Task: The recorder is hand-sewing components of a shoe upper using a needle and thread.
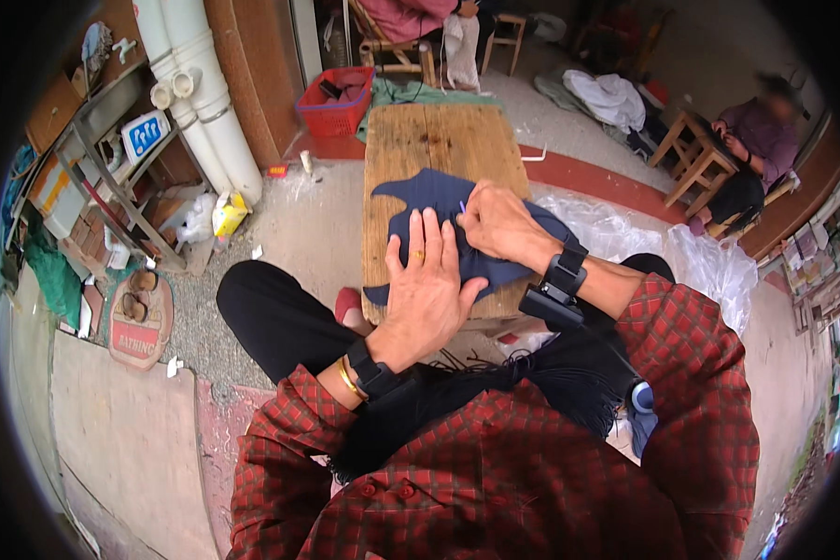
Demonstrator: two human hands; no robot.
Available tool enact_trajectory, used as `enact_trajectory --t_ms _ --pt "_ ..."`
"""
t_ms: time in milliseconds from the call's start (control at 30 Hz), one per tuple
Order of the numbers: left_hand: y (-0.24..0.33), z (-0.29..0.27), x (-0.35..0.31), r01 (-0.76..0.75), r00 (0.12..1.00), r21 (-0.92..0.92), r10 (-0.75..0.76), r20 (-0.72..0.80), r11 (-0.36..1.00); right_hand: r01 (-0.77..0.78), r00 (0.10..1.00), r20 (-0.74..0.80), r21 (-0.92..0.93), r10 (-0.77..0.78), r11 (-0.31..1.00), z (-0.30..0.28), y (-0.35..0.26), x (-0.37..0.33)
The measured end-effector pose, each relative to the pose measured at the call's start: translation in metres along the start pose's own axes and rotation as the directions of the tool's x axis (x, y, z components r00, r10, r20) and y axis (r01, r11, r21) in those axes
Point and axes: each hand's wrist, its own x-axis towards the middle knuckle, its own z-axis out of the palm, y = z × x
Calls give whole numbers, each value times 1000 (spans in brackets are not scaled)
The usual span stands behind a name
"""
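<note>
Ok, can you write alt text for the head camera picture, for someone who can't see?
A left hand lies flat on dark blue cloth on a wooden bench, while the right hand holds something small and purple. A red basket stands beyond.

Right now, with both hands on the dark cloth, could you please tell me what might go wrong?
The left hand lies flat on the dark cloth, close to the small purple item in the right hand, so a slip might knock the left hand. The cloth also seems to reach past the right edge of the wooden bench, so it could shift if the pressing hand eased.
</note>
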Motion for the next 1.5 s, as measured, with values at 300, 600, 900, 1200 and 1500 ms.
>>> enact_trajectory --t_ms 300,600,900,1200,1500 --pt "3 -3 -1 -30 1000 31 30 -9 999 -51 982 -188 -152 21 987 -11 0 22" --pt "2 -5 -1 -5 1000 -19 5 -4 1000 -130 971 237 636 -32 761 -18 1 -2" --pt "3 -9 -2 4 1000 1 -4 -19 1000 -273 891 430 765 -147 584 -39 8 -13" --pt "3 -9 -3 4 1000 -4 -4 -11 1000 -175 888 425 667 -176 725 -36 12 -1" --pt "-7 -14 -1 86 981 -436 -153 -122 896 -96 905 377 634 -199 767 -36 7 -17"
